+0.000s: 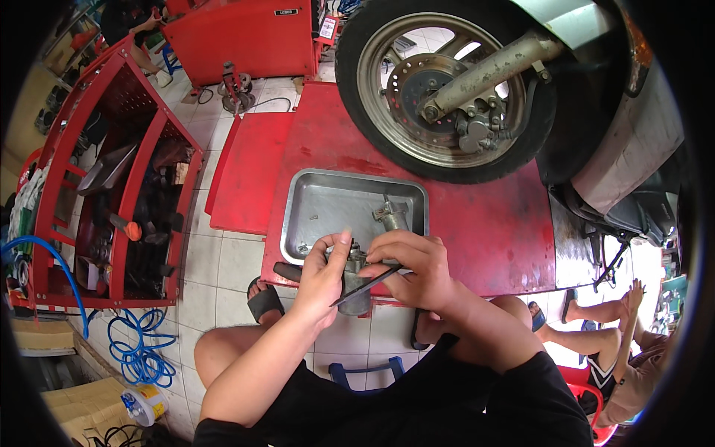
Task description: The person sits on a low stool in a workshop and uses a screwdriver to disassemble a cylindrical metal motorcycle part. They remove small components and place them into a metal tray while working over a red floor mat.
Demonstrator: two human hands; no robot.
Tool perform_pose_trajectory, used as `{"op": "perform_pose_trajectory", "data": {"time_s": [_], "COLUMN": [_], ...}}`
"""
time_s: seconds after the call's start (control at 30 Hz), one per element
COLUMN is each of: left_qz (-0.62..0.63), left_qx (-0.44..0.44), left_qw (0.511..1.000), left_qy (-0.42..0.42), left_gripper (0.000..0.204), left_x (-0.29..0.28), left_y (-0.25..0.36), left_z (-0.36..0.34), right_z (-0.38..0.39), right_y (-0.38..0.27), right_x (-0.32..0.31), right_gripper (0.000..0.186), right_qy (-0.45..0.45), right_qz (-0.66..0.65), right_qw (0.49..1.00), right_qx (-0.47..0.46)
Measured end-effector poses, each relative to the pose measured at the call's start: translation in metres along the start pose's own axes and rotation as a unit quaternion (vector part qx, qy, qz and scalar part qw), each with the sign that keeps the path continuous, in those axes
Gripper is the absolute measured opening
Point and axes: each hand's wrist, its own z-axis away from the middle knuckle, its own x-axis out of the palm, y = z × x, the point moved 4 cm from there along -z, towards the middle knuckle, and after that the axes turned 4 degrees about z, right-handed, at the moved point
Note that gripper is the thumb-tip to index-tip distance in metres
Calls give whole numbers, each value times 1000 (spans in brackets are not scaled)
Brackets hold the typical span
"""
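Head view: the left hand pinches a grey metal cylindrical part over the near edge of the red metal desk; the right hand grasps a slim dark rod across it. A slackened grip could, I judge, drop it floorward. Its long axis runs near-to-far, fittings pointing toward the silvery rectangular tray; exact tilt I can't tell.

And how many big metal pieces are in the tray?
1: the silvery piece on the right side of the tray. The left hand and right hand may hide more.
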Motion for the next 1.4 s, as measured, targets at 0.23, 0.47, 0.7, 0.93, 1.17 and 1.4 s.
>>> {"op": "perform_pose_trajectory", "data": {"time_s": [0.23,0.47,0.7,0.93,1.17,1.4], "left_qz": [-14,32,64,84,83,158], "left_qx": [16,-34,-72,-83,-91,-128], "left_qw": [1000,997,988,986,985,967], "left_qy": [-6,-54,-119,-118,-117,-152], "left_gripper": [40,40,42,41,47,42], "left_x": [1,3,10,12,12,16], "left_y": [2,6,7,5,9,13], "left_z": [1,2,7,7,8,10], "right_z": [0,-1,-2,0,-5,-8], "right_y": [-1,-9,-20,-19,-23,-16], "right_x": [0,-2,-6,-11,-27,-33], "right_gripper": [24,28,32,29,25,26], "right_qy": [9,18,31,36,37,37], "right_qz": [-32,-30,-19,-36,-66,-126], "right_qw": [999,999,999,998,997,986], "right_qx": [-5,-8,-31,-46,-5,102]}}
